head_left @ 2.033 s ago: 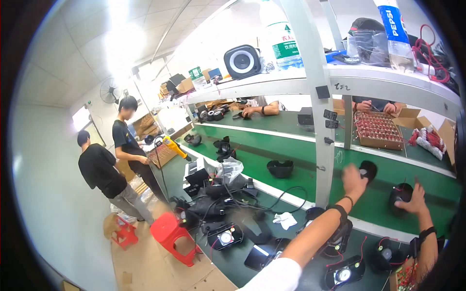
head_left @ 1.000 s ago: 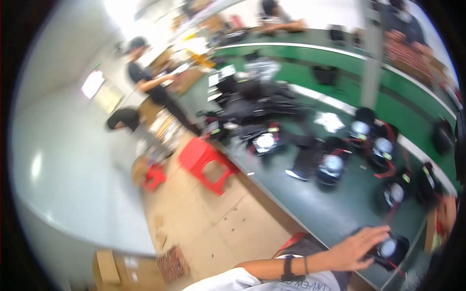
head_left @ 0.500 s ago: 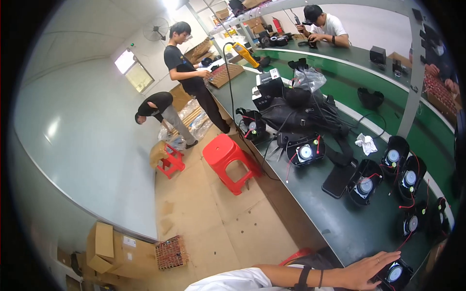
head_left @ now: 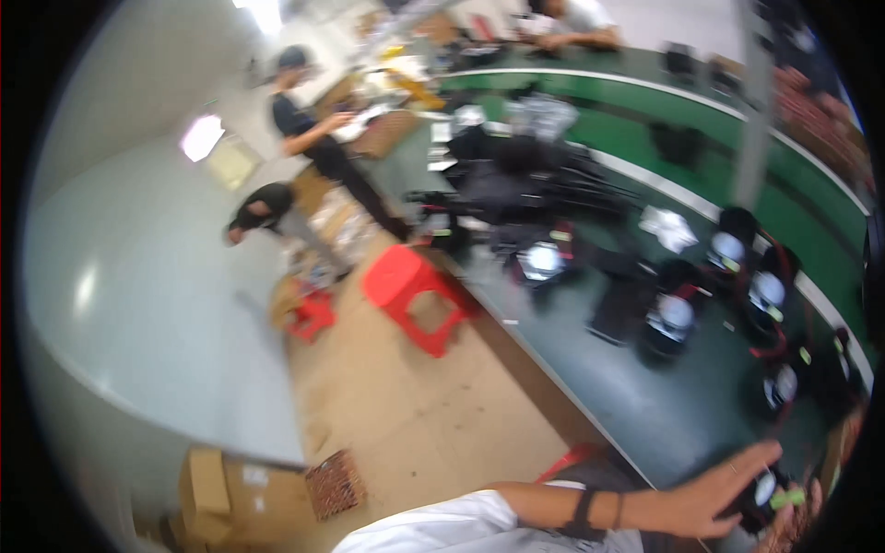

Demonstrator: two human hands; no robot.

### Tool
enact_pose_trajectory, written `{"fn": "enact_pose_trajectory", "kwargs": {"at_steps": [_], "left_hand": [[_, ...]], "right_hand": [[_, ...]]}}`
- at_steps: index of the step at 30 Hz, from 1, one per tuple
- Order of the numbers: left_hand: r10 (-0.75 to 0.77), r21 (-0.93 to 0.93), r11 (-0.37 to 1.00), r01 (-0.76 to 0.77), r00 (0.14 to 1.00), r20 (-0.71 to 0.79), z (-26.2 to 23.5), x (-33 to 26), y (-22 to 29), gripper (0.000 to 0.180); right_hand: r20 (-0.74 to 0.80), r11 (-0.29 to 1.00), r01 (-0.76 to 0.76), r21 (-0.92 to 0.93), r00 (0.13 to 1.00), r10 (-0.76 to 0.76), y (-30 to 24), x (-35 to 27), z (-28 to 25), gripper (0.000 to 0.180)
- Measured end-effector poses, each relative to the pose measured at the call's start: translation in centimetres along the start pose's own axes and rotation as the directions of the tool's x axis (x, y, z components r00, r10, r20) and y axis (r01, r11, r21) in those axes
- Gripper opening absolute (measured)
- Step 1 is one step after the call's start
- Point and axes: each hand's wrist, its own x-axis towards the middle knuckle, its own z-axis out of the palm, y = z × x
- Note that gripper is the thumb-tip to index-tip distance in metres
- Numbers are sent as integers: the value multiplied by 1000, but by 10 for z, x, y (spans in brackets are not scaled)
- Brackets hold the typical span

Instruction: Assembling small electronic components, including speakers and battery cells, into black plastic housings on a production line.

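Presently, at four o'clock, I see the left hand (head_left: 696,502), fingers stretched against a black speaker housing (head_left: 761,505); the right hand (head_left: 800,523) is just beside it, near a lime-green tab (head_left: 786,499). Whether either pinches, I cannot tell. Other speaker housings (head_left: 670,323) sit on the counter (head_left: 636,396) toward three o'clock.

Wore a thin dark bracelet (head_left: 619,510) nearest the left hand (head_left: 705,500), a broader black wristband (head_left: 582,511) farther from that hand, and, farthest from it, a loose white short sleeve (head_left: 438,523), softly creased and slightly blurred.
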Motion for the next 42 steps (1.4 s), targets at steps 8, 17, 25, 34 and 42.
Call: {"fn": "enact_pose_trajectory", "kwargs": {"at_steps": [8,17,25,34,42], "left_hand": [[-108,170,980,98,993,48,-42,8,5,111],[-191,126,977,174,972,137,-28,9,2,112],[-204,151,973,175,958,201,-35,10,-1,124],[-194,123,977,176,968,161,-38,9,2,96],[-325,263,933,247,892,315,-57,34,68,108]], "right_hand": [[110,986,19,166,993,-37,-38,-4,76,29],[192,990,133,-38,973,-124,-33,-12,54,28],[394,851,461,-252,852,-345,-36,-1,55,33],[499,775,463,-430,837,-224,-55,7,45,46],[693,800,327,-502,705,147,-59,36,24,110]]}}
